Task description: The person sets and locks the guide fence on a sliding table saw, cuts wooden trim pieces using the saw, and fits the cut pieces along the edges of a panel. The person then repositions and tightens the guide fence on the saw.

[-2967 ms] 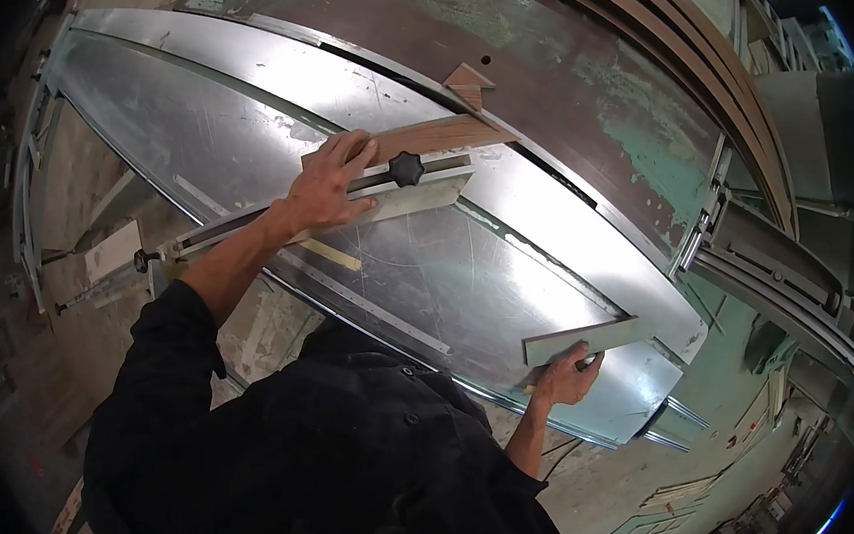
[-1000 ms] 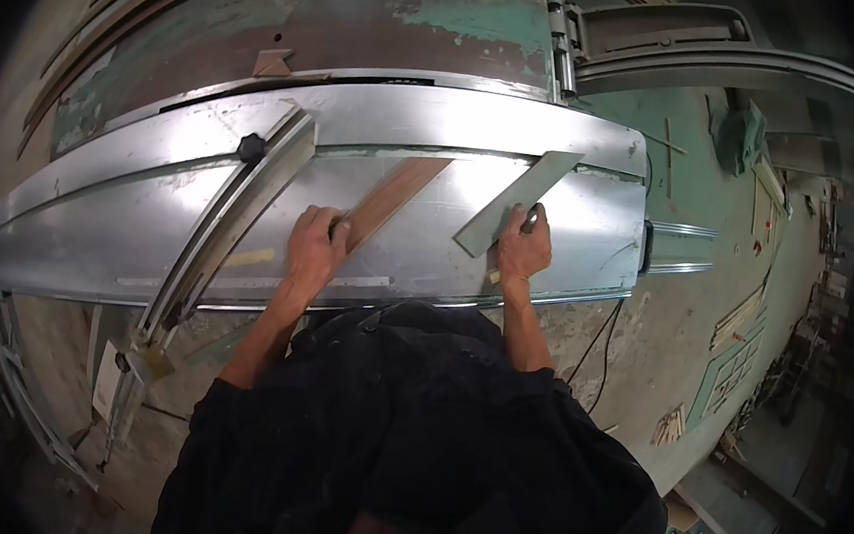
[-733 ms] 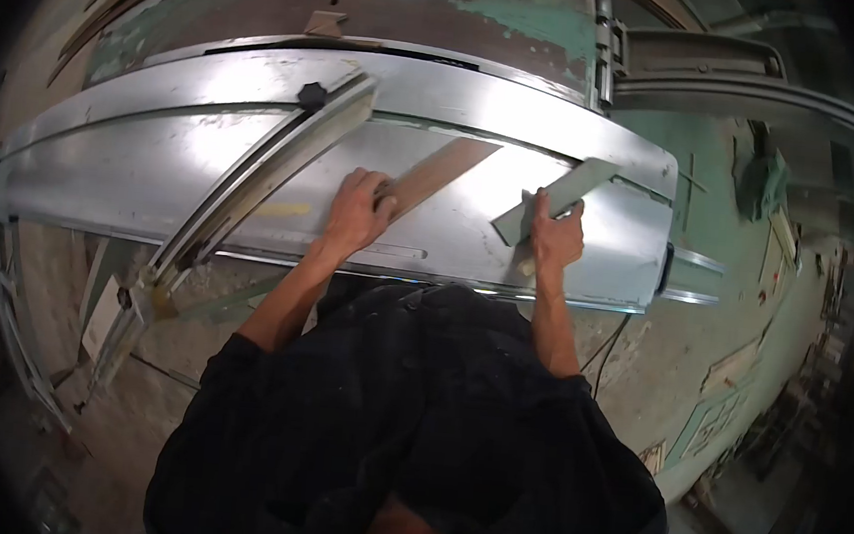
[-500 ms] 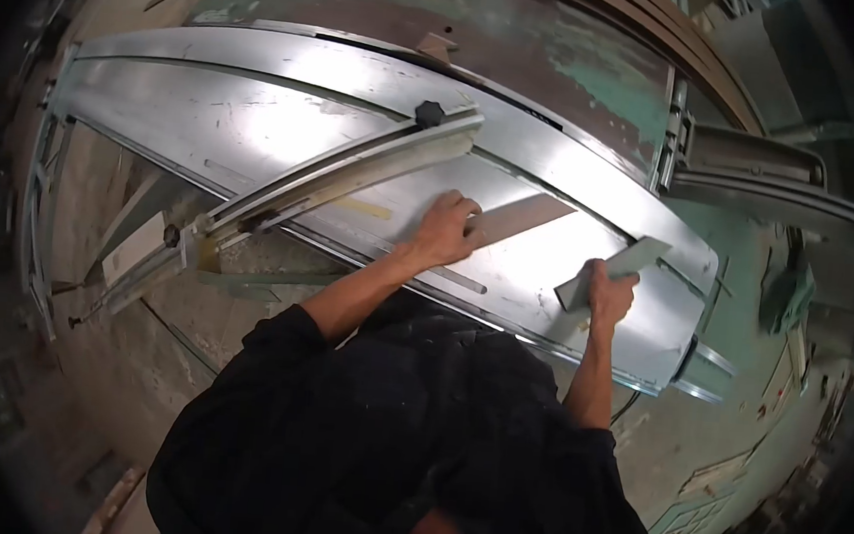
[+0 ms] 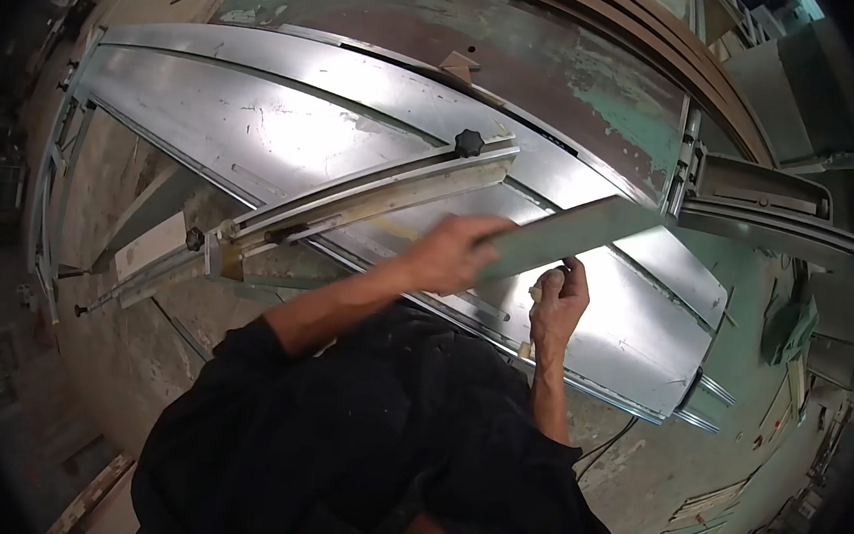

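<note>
My left hand (image 5: 451,254), slightly blurred, grips the left end of a grey-green board (image 5: 585,234) with one angled end. The board slants up to the right above the metal table (image 5: 632,338). Just below the board, my right hand (image 5: 560,303) has bent fingers close to a small pale piece (image 5: 535,294); whether it grips this piece is unclear. Left of the board, a long metal fence (image 5: 383,188) with a black star knob (image 5: 469,143) lies diagonally across the table. The reddish-brown board is not visible.
Beyond the slot stands a worn green and brown surface (image 5: 563,67) with a small wooden offcut (image 5: 458,66) near its edge. Long curved brown strips (image 5: 656,29) lie at the back. A metal rail arm (image 5: 782,220) is at the right. A pale strip (image 5: 390,227) lies beside the fence.
My left hand now holds the grey-green board, which has been raised and moved left from my right hand. My right hand has shifted left. The reddish-brown board has dropped out of sight. The view has shifted.
</note>
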Available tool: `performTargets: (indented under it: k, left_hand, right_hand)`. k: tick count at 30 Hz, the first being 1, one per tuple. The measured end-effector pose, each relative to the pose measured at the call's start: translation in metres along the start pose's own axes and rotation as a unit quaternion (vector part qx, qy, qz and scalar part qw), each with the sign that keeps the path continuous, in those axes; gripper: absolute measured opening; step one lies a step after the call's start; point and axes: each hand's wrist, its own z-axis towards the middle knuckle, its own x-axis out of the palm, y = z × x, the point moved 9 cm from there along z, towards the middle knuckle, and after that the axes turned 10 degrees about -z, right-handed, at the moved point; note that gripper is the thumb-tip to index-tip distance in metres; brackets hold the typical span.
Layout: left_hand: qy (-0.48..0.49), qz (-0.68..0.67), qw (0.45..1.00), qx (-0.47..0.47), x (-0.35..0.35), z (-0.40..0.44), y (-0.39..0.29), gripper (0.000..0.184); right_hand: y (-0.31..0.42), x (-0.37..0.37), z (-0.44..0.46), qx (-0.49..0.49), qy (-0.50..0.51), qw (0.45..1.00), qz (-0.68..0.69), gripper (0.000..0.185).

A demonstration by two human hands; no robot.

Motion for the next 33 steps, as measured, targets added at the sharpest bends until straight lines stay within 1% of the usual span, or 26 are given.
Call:
performTargets:
  k: [1, 3, 4, 5, 6, 7, 8, 9, 10, 12, 13, 14, 16, 17, 20, 24, 27, 29, 30, 32, 33]
  left_hand:
    - [-0.036, 0.053, 0.996, 0.060, -0.034, -0.007, -0.014, 0.039]
    - [-0.090, 0.113, 0.988, 0.060, -0.091, -0.020, -0.027, 0.042]
    - [-0.118, 0.139, 0.981, 0.064, -0.120, -0.024, -0.018, 0.045]
    - [-0.147, 0.164, 0.973, 0.067, -0.147, -0.026, -0.007, 0.047]
    - [-0.162, 0.156, 0.973, 0.046, -0.170, -0.026, 0.004, 0.048]
    - [-0.179, 0.148, 0.972, 0.025, -0.190, -0.025, 0.015, 0.049]
    - [-0.180, 0.146, 0.972, 0.023, -0.203, -0.023, 0.028, 0.049]
    - [-0.165, 0.171, 0.971, -0.016, -0.213, -0.019, 0.050, 0.049]
    - [-0.148, 0.196, 0.968, -0.054, -0.217, -0.015, 0.071, 0.049]
    - [-0.147, 0.194, 0.967, -0.078, -0.219, -0.007, 0.104, 0.048]
    - [-0.144, 0.195, 0.965, -0.097, -0.217, -0.004, 0.111, 0.048]
    - [-0.145, 0.196, 0.965, -0.098, -0.219, 0.001, 0.113, 0.048]
    - [-0.116, 0.265, 0.955, -0.065, -0.212, 0.009, 0.108, 0.045]
    - [-0.119, 0.264, 0.954, -0.071, -0.211, 0.010, 0.108, 0.045]
    - [-0.127, 0.222, 0.966, -0.037, -0.217, 0.019, 0.103, 0.045]
    - [-0.115, 0.245, 0.962, -0.043, -0.224, 0.018, 0.118, 0.043]
    - [-0.096, 0.243, 0.964, -0.048, -0.210, 0.019, 0.121, 0.043]
    - [-0.090, 0.312, 0.945, -0.032, -0.203, 0.020, 0.116, 0.047]
    - [-0.093, 0.310, 0.946, -0.034, -0.201, 0.015, 0.116, 0.047]
    - [-0.115, 0.271, 0.955, -0.024, -0.198, 0.004, 0.111, 0.067]
    - [-0.116, 0.270, 0.955, -0.025, -0.192, 0.000, 0.106, 0.067]
  right_hand:
    - [-0.006, -0.003, 0.003, -0.001, -0.003, 1.000, 0.001, 0.036]
    - [-0.047, -0.035, 0.006, 0.057, -0.098, 0.985, -0.132, 0.027]
    - [-0.067, -0.055, 0.005, 0.065, -0.157, 0.971, -0.166, 0.022]
    - [-0.078, -0.073, 0.001, 0.064, -0.204, 0.954, -0.210, 0.023]
    - [-0.098, -0.091, -0.005, 0.056, -0.253, 0.942, -0.215, 0.024]
    - [-0.110, -0.098, -0.011, 0.056, -0.251, 0.942, -0.217, 0.024]
    - [-0.119, -0.109, -0.020, 0.087, -0.261, 0.917, -0.288, 0.024]
    - [-0.127, -0.117, -0.023, 0.116, -0.269, 0.887, -0.357, 0.025]
    - [-0.130, -0.116, -0.023, 0.115, -0.267, 0.887, -0.358, 0.025]
    - [-0.130, -0.112, -0.021, 0.124, -0.249, 0.861, -0.427, 0.025]
    - [-0.132, -0.114, -0.023, 0.126, -0.246, 0.861, -0.428, 0.025]
    - [-0.133, -0.115, -0.022, 0.118, -0.250, 0.859, -0.431, 0.023]
    - [-0.134, -0.115, -0.019, 0.111, -0.248, 0.859, -0.435, 0.021]
    - [-0.135, -0.116, -0.019, 0.111, -0.250, 0.860, -0.431, 0.021]
    - [-0.131, -0.115, -0.019, 0.109, -0.248, 0.857, -0.438, 0.022]
    - [-0.136, -0.118, -0.020, 0.098, -0.247, 0.859, -0.438, 0.022]
    - [-0.130, -0.116, -0.020, 0.114, -0.248, 0.858, -0.435, 0.022]
    - [-0.128, -0.116, -0.022, 0.113, -0.247, 0.856, -0.441, 0.022]
    - [-0.126, -0.116, -0.021, 0.109, -0.247, 0.854, -0.444, 0.023]
    - [-0.124, -0.114, -0.020, 0.116, -0.246, 0.852, -0.448, 0.023]
    - [-0.125, -0.115, -0.021, 0.127, -0.246, 0.849, -0.451, 0.023]
